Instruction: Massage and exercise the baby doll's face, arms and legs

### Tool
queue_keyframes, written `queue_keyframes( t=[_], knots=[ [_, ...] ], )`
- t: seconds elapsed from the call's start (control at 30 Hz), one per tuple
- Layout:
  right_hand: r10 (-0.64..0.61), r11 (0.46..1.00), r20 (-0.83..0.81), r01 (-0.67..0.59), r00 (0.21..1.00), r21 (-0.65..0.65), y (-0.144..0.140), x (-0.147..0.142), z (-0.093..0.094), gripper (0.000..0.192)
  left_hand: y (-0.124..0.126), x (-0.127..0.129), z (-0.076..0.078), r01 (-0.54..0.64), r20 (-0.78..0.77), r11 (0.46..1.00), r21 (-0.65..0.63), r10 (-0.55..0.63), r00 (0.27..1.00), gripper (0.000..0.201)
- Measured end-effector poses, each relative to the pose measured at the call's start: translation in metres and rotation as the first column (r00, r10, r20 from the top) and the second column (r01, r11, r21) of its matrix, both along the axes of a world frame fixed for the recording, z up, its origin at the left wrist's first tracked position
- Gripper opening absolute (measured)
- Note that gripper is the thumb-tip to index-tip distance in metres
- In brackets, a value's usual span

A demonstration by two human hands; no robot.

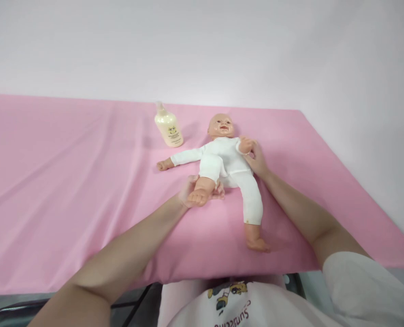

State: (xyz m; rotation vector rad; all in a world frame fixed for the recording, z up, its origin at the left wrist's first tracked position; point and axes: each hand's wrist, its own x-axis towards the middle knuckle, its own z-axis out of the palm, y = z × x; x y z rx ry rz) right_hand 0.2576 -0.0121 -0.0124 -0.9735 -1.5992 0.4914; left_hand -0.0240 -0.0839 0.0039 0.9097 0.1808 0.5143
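Observation:
A baby doll [226,160] in a white bodysuit lies on its back on the pink cloth, head toward the wall. My left hand [192,193] cups the doll's bent leg at the foot, lifting the knee up. My right hand [255,159] holds the doll's arm at the wrist, beside its chest. The doll's other arm lies stretched out to the left and its other leg points toward me. A cream lotion bottle [168,126] stands just left of the doll's head, apart from both hands.
The pink cloth [69,181] covers a wide table that ends at a white wall behind and on the right. The table's near edge runs just in front of my body, with a dark frame [137,299] below it.

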Motion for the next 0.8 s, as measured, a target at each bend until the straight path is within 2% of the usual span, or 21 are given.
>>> queue_keyframes(
  t=[0.07, 0.13, 0.37, 0.47, 0.57, 0.67, 0.73, 0.8],
  knots=[
    [-0.004, 0.998, 0.143, -0.005, 0.990, 0.062, 0.000, 0.003, 0.000, 0.040, -0.001, 0.000, 0.000, -0.010, -0.011, 1.000, 0.004, 0.011, 1.000, 0.062],
    [-0.009, 0.997, 0.206, -0.008, 0.978, 0.082, 0.000, 0.004, 0.001, 0.039, -0.001, -0.001, 0.000, -0.023, -0.027, 1.000, 0.006, 0.023, 0.999, 0.062],
    [0.012, 0.999, 0.201, -0.021, 0.980, 0.046, -0.002, 0.003, 0.004, 0.040, 0.001, -0.001, -0.004, -0.006, -0.020, 1.000, 0.021, 0.007, 1.000, 0.062],
    [0.031, 0.999, 0.076, -0.030, 0.997, -0.013, -0.005, -0.001, 0.008, 0.038, -0.002, -0.001, -0.003, 0.035, -0.030, 0.998, 0.057, -0.033, 0.999, 0.061],
    [0.013, 0.995, -0.138, -0.026, 0.990, -0.099, -0.005, -0.005, 0.010, 0.037, -0.005, -0.003, -0.003, 0.147, -0.073, 0.985, 0.092, -0.140, 0.987, 0.062],
    [-0.035, 0.982, -0.333, -0.030, 0.942, -0.186, -0.002, -0.008, 0.008, 0.035, -0.006, -0.004, -0.004, 0.222, -0.106, 0.968, 0.121, -0.210, 0.972, 0.064],
    [-0.070, 0.974, -0.416, -0.028, 0.906, -0.225, 0.001, -0.009, 0.005, 0.032, -0.006, -0.004, -0.001, 0.264, -0.133, 0.954, 0.144, -0.246, 0.960, 0.066],
    [-0.115, 0.968, -0.467, -0.007, 0.877, -0.250, 0.003, -0.009, 0.003, 0.030, -0.007, -0.004, 0.003, 0.268, -0.186, 0.946, 0.182, -0.234, 0.954, 0.068]
  ],
)
